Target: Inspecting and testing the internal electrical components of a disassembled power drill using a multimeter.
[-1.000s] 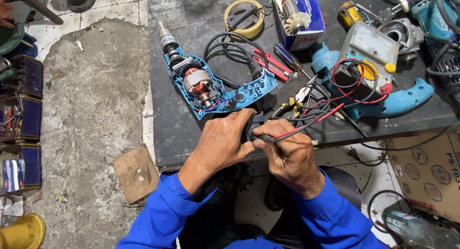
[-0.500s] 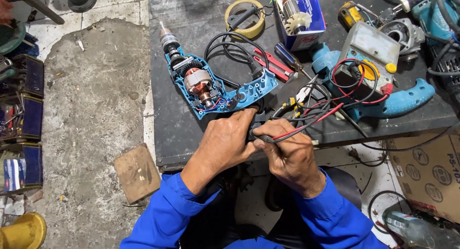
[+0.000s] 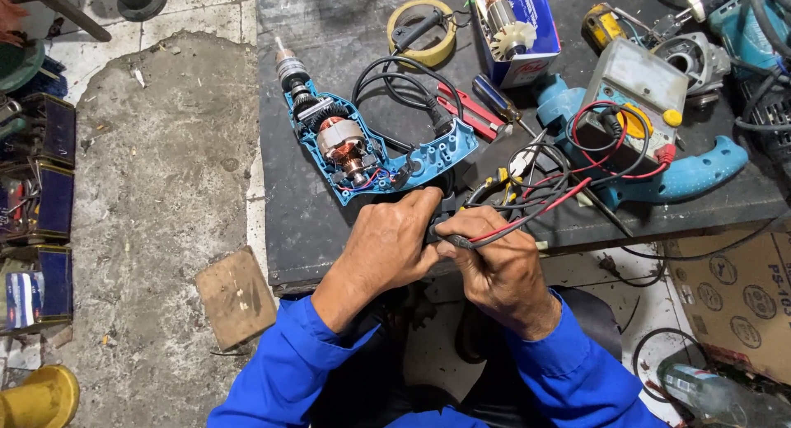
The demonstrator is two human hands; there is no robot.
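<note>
Left hand (image 3: 394, 245) pinches a small black part (image 3: 439, 224); right hand (image 3: 494, 263) pinches the probe (image 3: 463, 243), just below the opened drill (image 3: 362, 144).

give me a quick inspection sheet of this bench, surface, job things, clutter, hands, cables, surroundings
surface: dark worktable, worn and crowded.
job's things: small black part held at the table's front edge; red probe lead touching it; opened blue drill with copper motor showing.
clutter: tape roll, blue box, screwdriver, red pliers, meter, other drill.
hands: left hand grips the part; right hand pinches the probe.
cables: black cord looped by the drill; red and black leads tangled by the meter.
surroundings: cracked concrete floor, wood block, cardboard box.
</note>
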